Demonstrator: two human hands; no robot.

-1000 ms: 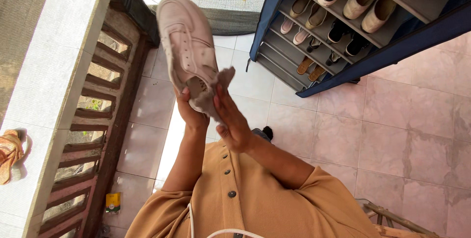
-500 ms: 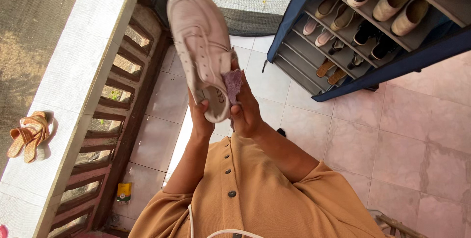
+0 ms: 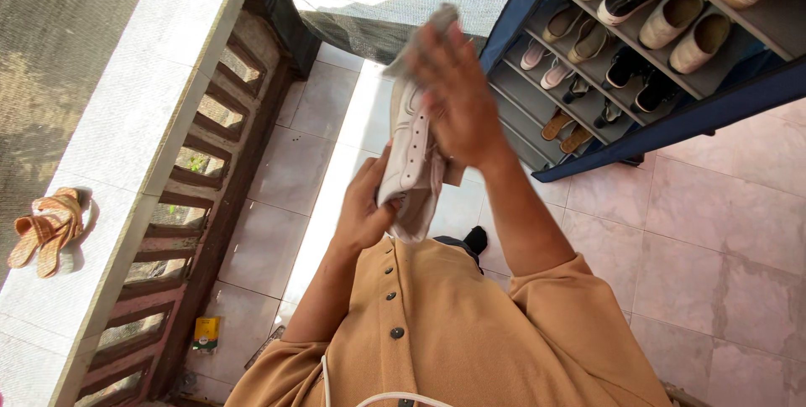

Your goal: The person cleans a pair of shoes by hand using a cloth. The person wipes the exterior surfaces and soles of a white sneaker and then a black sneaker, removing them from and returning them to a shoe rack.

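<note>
Pink tiled floor (image 3: 697, 231) underfoot, sunlit, seen from above past an orange buttoned shirt (image 3: 437, 340). Along the left, white ledge (image 3: 126, 122) over a brown slatted railing (image 3: 201, 197), with a pair of woven sandals (image 3: 46, 231) lying on top. At the railing's foot, small yellow box (image 3: 204, 333) on the tiles. Upper right, blue-framed shoe rack (image 3: 638, 46), tilted in view, shelves filled with pairs of shoes in white, beige, pink and black.

Held up in front of the chest, well above the floor: pale sneaker (image 3: 410, 159), on edge, toe pointing away, heel toward the shirt. Left hand (image 3: 365, 210) wrapped around the heel end, thumb across the side, fingers closed on it from below. Right hand (image 3: 457, 96) spread flat over the far side of the sneaker near the toe, fingers extended and slightly blurred, pressing a grey cloth (image 3: 424, 33) against it; cloth bunched under the fingertips and poking out above them. Hard to tell how much of the cloth sits pinched under the palm. Both forearms bare, crossing up from the shirt sleeves. Dark shoe tip (image 3: 476, 241) visible on the floor just past the shirt.
</note>
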